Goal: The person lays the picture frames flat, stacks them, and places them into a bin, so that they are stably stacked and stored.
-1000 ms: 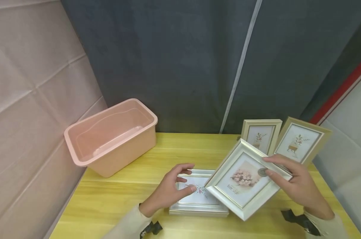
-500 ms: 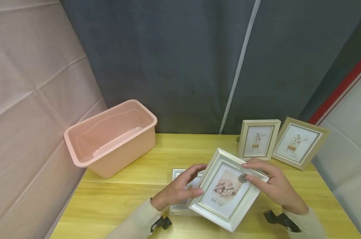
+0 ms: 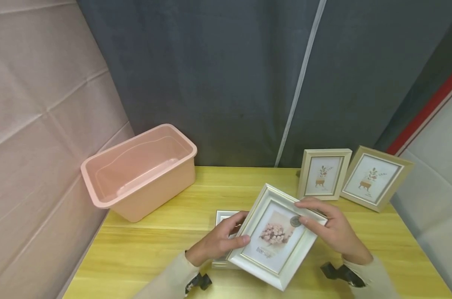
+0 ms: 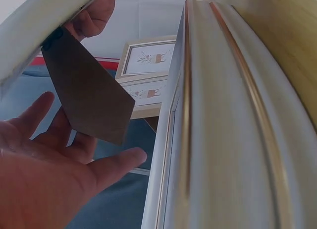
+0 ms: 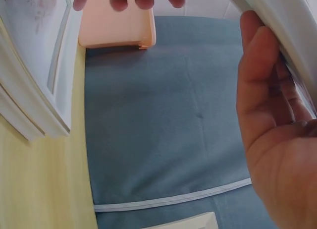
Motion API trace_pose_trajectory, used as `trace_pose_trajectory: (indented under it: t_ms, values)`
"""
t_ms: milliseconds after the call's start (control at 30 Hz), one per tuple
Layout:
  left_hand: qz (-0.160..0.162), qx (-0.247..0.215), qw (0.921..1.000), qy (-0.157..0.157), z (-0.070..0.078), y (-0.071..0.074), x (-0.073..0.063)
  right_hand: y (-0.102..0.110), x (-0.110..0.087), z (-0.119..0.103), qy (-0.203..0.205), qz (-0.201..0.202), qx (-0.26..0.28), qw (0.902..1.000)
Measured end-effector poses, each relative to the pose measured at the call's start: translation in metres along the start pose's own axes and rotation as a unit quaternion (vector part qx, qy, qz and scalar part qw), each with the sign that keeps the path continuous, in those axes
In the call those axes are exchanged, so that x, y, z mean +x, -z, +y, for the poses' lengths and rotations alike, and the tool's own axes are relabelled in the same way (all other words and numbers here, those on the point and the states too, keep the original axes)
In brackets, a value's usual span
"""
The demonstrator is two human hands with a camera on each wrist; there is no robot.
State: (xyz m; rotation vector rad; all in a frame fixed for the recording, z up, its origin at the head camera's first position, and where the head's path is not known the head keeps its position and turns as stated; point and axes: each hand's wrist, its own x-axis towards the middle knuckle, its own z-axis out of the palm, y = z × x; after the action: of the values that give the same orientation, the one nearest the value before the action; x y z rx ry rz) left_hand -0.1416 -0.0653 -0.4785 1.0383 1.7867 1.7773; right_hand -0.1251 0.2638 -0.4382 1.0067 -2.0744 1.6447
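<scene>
My right hand (image 3: 334, 232) grips the upper right side of a silvery-white picture frame (image 3: 272, 236), thumb over its front. The frame is tilted and raised, showing a pink flower print with a round grey sticker. My left hand (image 3: 218, 241) is at its left edge; in the head view the thumb overlaps the border. From the left wrist, those fingers look spread, close to the dark back stand (image 4: 91, 90), which hangs out from the frame; whether they touch it I cannot tell. Beneath lies a stack of picture frames (image 4: 223, 100), mostly hidden in the head view.
Two beige picture frames, one upright (image 3: 324, 174) and one leaning outward (image 3: 375, 178), stand at the table's back right. A pink plastic bin (image 3: 166, 189) occupies the back left. Behind the yellow wooden table (image 3: 143, 257) hangs a dark grey curtain (image 3: 211, 83).
The silvery-white picture frame and my right hand have moved left and slightly toward me. My left hand has come from above the stack to the frame's left edge. The beige frames are uncovered.
</scene>
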Motion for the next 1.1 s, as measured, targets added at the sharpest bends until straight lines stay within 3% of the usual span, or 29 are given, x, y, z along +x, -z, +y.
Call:
trace_pose_trajectory:
  t_ms: [133,333,600,767,933,1100]
  values:
    - [0.018,0.003,0.9997,0.019,0.001,0.0,-0.004,-0.003,0.0,0.004,-0.017,0.005,0.002,0.9998]
    - [0.048,0.034,0.9982,0.003,0.002,0.002,-0.013,-0.008,-0.001,0.009,-0.065,0.016,0.002,0.9978]
    - [0.068,-0.028,0.9973,-0.001,0.001,0.006,-0.026,-0.02,-0.004,0.016,-0.125,0.099,0.029,0.9868]
    - [0.107,-0.048,0.9931,-0.01,-0.001,0.005,-0.034,-0.031,-0.007,0.023,-0.177,0.151,0.048,0.9714]
    - [0.166,-0.061,0.9842,-0.005,-0.003,0.001,-0.041,-0.043,-0.01,0.027,-0.234,0.198,0.089,0.9479]
    - [0.212,-0.061,0.9751,-0.023,-0.006,-0.005,-0.044,-0.058,-0.011,0.027,-0.271,0.246,0.099,0.9251]
